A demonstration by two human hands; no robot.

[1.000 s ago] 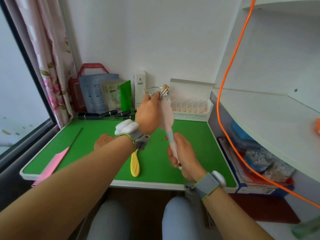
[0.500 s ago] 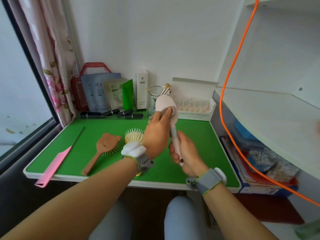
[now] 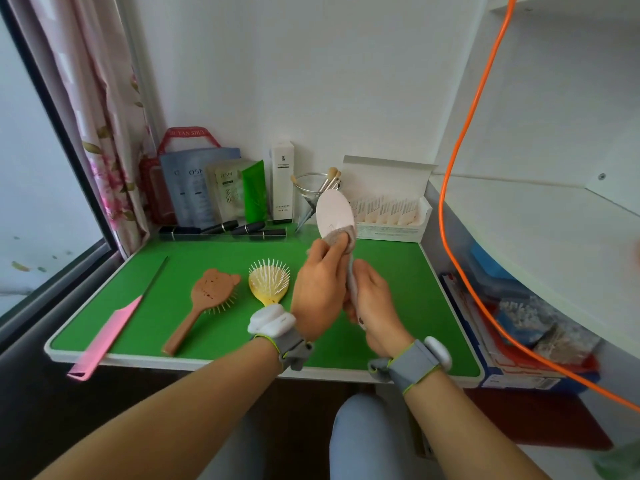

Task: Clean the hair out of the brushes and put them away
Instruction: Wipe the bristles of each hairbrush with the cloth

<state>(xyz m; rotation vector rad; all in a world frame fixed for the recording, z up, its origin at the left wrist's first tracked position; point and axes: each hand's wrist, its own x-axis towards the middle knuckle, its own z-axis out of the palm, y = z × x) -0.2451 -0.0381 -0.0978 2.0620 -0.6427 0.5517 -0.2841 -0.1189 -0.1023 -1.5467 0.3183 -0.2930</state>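
Nearest to the camera, both wrists carried grey bands [image 3: 412,363] with white devices on them. Above the bands, the right hand [image 3: 375,306] had its fingers [image 3: 367,284] curled round the grey handle of a pale pink hairbrush [image 3: 334,209]. It held the brush upright over the green table [image 3: 398,289], with the smooth back of the head toward the camera. The left hand [image 3: 320,285] was just beside it, touching it. Its fingertips [image 3: 330,245] pinched a small grey wad [image 3: 343,237] against the lower edge of the brush head; I could not tell if this wad was cloth or hair. To the left of the left-hand fingers and a little lower, a yellow hairbrush [image 3: 270,280] lay on the table with its white bristles up. Further left of it lay a brown bear-shaped hairbrush [image 3: 211,294] with bristles down. Well apart from the fingers, at the far left, a pink tail comb [image 3: 110,332] lay with its toothed end over the near edge of the table. Beyond the fingertips, behind the raised brush head, stood a glass [image 3: 311,188] with makeup brushes in it. Just to the right of it was an open white box [image 3: 391,216] filled with sachets. Left of the glass, dark cosmetic tubes [image 3: 249,227] lay in a row in front of a white carton [image 3: 282,181] and a green tube [image 3: 254,192].
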